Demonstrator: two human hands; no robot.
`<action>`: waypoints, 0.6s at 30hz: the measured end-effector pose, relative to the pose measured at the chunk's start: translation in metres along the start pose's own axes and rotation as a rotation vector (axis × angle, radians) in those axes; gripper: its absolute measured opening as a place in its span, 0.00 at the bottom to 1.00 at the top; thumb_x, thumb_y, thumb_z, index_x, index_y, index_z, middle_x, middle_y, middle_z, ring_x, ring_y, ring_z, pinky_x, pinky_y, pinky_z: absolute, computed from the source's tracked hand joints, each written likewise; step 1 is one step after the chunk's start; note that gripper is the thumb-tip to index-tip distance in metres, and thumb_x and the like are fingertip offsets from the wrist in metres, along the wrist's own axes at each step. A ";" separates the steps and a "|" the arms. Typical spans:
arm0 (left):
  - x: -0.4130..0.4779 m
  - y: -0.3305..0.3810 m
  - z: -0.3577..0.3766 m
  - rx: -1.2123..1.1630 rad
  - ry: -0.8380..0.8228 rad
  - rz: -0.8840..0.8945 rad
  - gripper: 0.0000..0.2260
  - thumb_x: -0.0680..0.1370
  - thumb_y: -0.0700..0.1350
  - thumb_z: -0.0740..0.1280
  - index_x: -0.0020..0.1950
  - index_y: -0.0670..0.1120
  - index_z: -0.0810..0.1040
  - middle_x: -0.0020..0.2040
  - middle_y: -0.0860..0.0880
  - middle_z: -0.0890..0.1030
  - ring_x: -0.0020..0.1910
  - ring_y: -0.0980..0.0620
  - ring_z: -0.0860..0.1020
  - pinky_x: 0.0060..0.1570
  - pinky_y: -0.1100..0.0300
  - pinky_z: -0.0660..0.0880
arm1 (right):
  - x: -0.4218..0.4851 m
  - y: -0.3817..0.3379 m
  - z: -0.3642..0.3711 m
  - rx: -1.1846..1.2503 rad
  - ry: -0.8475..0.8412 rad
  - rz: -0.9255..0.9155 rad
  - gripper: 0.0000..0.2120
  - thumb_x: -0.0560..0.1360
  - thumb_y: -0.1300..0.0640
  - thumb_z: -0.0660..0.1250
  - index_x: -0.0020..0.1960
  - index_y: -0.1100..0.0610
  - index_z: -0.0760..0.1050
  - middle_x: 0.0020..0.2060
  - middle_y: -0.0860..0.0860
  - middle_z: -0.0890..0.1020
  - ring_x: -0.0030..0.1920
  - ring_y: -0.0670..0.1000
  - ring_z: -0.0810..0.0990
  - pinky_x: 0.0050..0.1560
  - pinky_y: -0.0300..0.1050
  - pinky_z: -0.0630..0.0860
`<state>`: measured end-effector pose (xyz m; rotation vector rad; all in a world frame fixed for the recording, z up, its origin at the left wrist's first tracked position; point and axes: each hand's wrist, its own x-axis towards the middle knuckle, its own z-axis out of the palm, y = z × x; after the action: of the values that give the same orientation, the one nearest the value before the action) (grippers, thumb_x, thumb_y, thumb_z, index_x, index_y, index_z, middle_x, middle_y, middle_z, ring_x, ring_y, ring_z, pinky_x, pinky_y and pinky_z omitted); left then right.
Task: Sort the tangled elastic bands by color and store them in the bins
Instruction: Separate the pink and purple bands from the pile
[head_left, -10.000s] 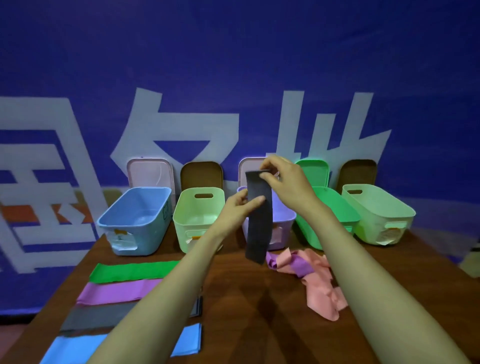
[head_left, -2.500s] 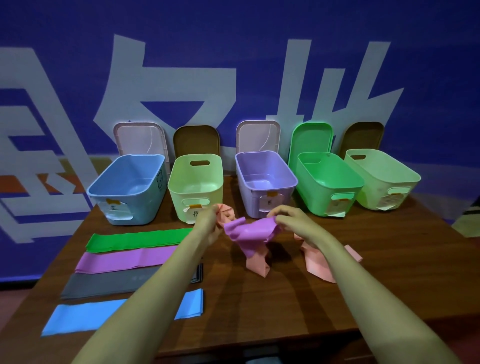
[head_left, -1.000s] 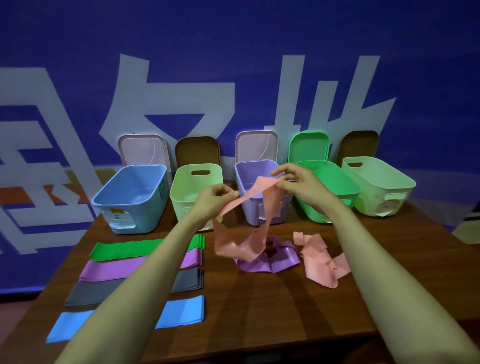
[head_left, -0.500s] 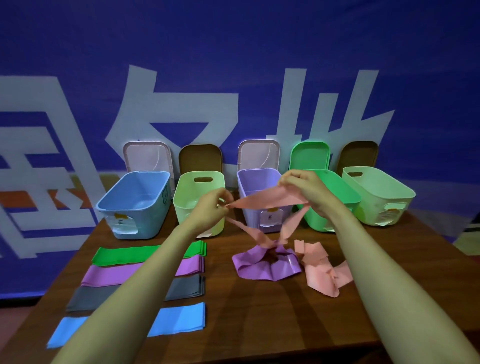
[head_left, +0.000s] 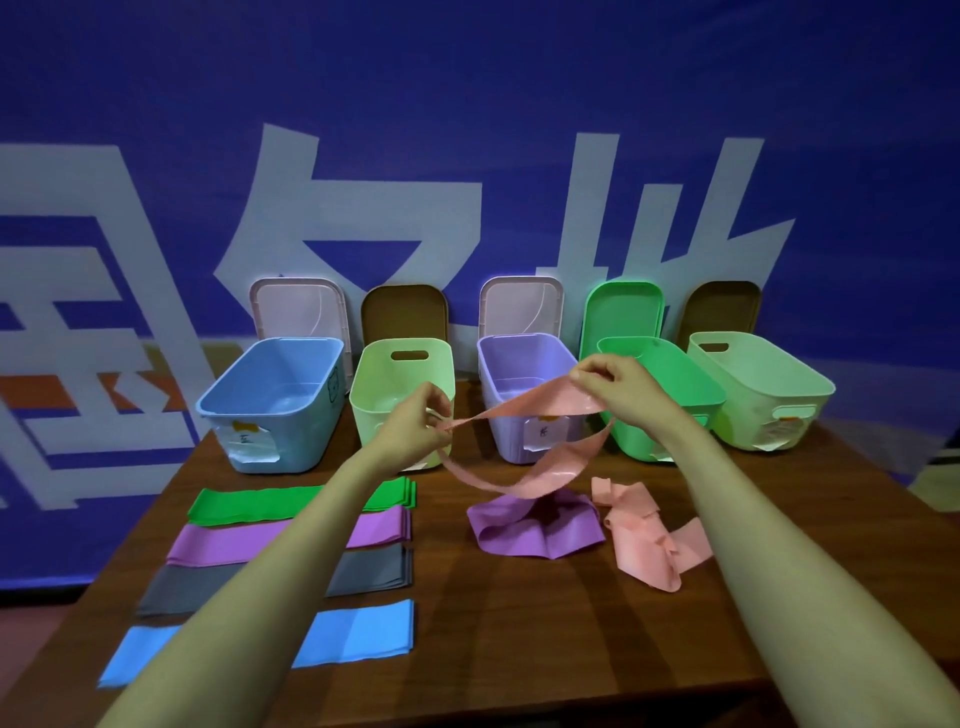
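Note:
A pink elastic band (head_left: 545, 465) hangs stretched in the air between both hands, twisted near the left end, its lower loop sagging toward the table. My left hand (head_left: 418, 426) pinches one end and my right hand (head_left: 615, 387) pinches the other. Below the loop lies a crumpled purple band (head_left: 535, 532); to its right lies a crumpled pink band (head_left: 647, 540). Flat on the left lie green (head_left: 249, 504), purple (head_left: 223, 543), grey (head_left: 192, 587) and blue (head_left: 358, 634) bands. Five open bins stand behind: blue (head_left: 270, 410), light green (head_left: 400, 374), purple (head_left: 524, 364), green (head_left: 670, 384), pale green (head_left: 758, 395).
Lids (head_left: 298, 306) lean upright against the blue banner wall behind the bins. The brown wooden table (head_left: 519, 639) ends close to me at the front and drops off at left and right edges.
Ten seconds back I held a grey band, which now lies flat on the left. Over the last second the pink band has come free of the purple one, stretched wider between my hands.

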<state>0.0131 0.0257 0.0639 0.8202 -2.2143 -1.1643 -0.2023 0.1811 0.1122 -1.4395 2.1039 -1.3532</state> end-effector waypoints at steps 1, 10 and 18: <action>0.000 -0.002 0.000 0.067 0.039 0.030 0.12 0.71 0.30 0.67 0.50 0.42 0.71 0.48 0.45 0.76 0.44 0.46 0.77 0.45 0.52 0.77 | 0.000 0.001 0.000 0.008 0.006 -0.009 0.05 0.76 0.60 0.65 0.42 0.55 0.78 0.34 0.43 0.77 0.36 0.40 0.72 0.36 0.28 0.67; 0.000 -0.008 0.000 -0.249 0.050 -0.222 0.04 0.78 0.40 0.60 0.51 0.44 0.72 0.47 0.43 0.80 0.46 0.45 0.79 0.47 0.56 0.74 | 0.006 0.019 0.000 0.009 0.209 0.044 0.04 0.75 0.57 0.67 0.44 0.54 0.79 0.38 0.52 0.79 0.40 0.49 0.72 0.39 0.41 0.66; -0.006 0.007 0.000 -0.299 -0.233 -0.283 0.21 0.68 0.53 0.67 0.58 0.46 0.73 0.50 0.46 0.75 0.46 0.52 0.74 0.41 0.59 0.72 | -0.001 0.030 0.006 -0.026 0.283 0.053 0.04 0.76 0.59 0.65 0.46 0.56 0.79 0.40 0.50 0.80 0.43 0.49 0.74 0.42 0.39 0.66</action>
<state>0.0152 0.0328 0.0695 0.9284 -2.0707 -1.7568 -0.2158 0.1816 0.0850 -1.2535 2.3196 -1.5946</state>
